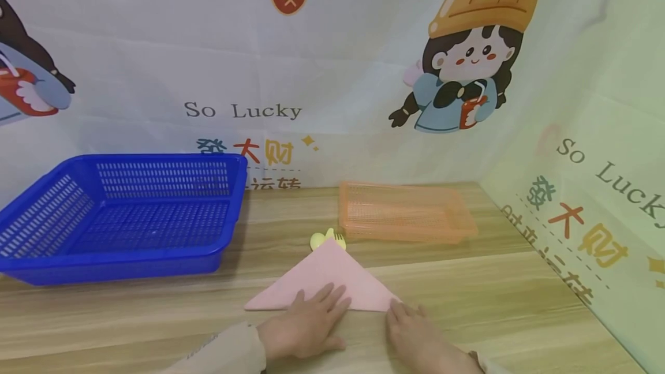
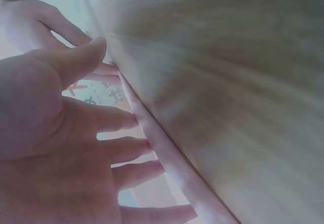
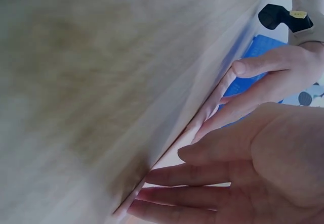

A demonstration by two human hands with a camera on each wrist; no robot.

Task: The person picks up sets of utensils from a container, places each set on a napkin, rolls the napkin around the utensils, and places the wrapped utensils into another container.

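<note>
A pink cloth point(image 1: 327, 276), folded into a triangle, lies flat on the wooden table with its long folded edge toward me. My left hand point(image 1: 310, 322) rests on the middle of that edge, fingers straight and spread, as the left wrist view also shows along the pink fold point(image 2: 157, 133). At the cloth's right corner, the fingertips of my right hand point(image 1: 415, 333) press down, fingers extended. In the right wrist view, the fingers point(image 3: 187, 196) reach the fold. Partly covered by the cloth's far tip are a yellow spoon point(image 1: 317, 240) and a yellow fork point(image 1: 339, 239).
A large blue basket point(image 1: 228, 247) stands at the left of the wooden table point(image 1: 493, 293). Behind the cloth, to the right, sits a shallow orange basket point(image 1: 405, 234). A printed cloth backdrop point(image 1: 337, 74) hangs behind the table and along its right side.
</note>
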